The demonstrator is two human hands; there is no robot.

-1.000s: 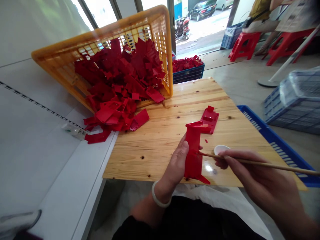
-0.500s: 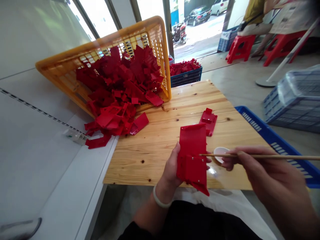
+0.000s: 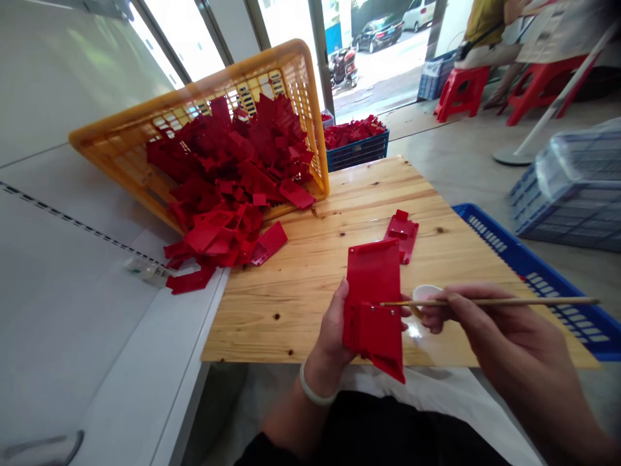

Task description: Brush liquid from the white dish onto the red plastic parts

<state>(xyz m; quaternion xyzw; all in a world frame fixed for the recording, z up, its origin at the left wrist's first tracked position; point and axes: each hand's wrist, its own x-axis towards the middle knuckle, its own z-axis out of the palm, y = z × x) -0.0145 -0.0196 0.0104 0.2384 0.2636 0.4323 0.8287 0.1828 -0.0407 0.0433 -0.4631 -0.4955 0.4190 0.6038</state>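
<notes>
My left hand [image 3: 334, 323] is closed around the left edge of a red plastic panel [image 3: 373, 275], with some fingers showing behind its right edge. The panel is tilted up, and small shiny dots mark the raised part on its lower half. In a pinch, my right hand [image 3: 490, 330] holds a thin wooden stick [image 3: 524, 301] roughly level. The stick's tip is at the panel's middle, by the upper edge of the raised part; whether it touches cannot be made out. Behind my right fingertips is a small white dish [image 3: 425, 293], partly hidden.
Another red part [image 3: 403, 234] lies beyond the panel on the wooden table [image 3: 291, 291]. A tipped yellow basket [image 3: 194, 94] spills red parts [image 3: 233, 194] at the left. Beside the table's right edge is a blue basket [image 3: 548, 285]. A person [image 3: 490, 29] sits at the back right.
My right hand has shifted slightly left, and the stick's tip has slid left along the raised part's edge. My left hand still holds the panel. The camera view has turned a little.
</notes>
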